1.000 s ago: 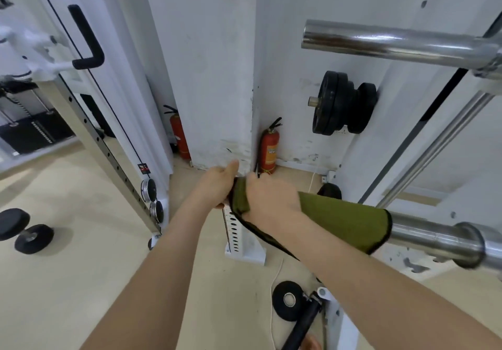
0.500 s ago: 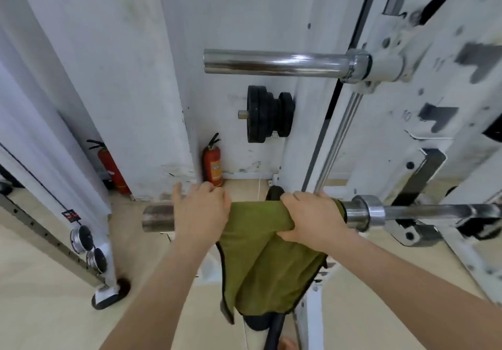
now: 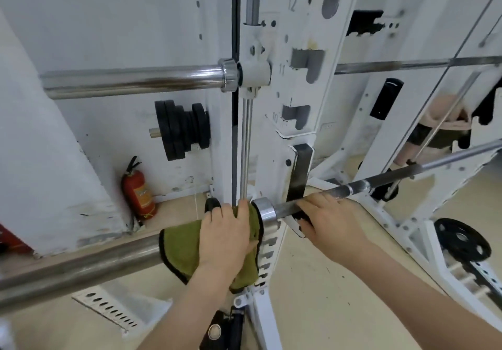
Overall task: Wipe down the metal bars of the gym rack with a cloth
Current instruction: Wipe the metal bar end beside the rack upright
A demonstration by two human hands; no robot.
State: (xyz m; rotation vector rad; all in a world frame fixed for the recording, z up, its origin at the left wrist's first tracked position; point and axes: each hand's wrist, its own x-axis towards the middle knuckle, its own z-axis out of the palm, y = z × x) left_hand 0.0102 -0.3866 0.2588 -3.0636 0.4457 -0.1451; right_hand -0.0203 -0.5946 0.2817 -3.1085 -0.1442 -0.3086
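White scuffed walls (image 3: 108,23) back the white rack (image 3: 269,159). An olive cloth (image 3: 179,249), dark-edged and soft, wraps the thick dull steel bar (image 3: 81,265) beside its shiny collar (image 3: 264,213); the left hand (image 3: 225,238) grips it there. The right hand (image 3: 328,219) curls over the thinner shaft (image 3: 385,182), fingertips hidden, apparently clasping it.

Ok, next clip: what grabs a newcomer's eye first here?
The green cloth, wrapped round the thick end of the lower barbell at centre frame, with the left hand gripping it beside the collar. The right hand holds the barbell's thinner shaft just right of it. Behind, a chrome bar crosses the upper left, above black weight plates and a red fire extinguisher.
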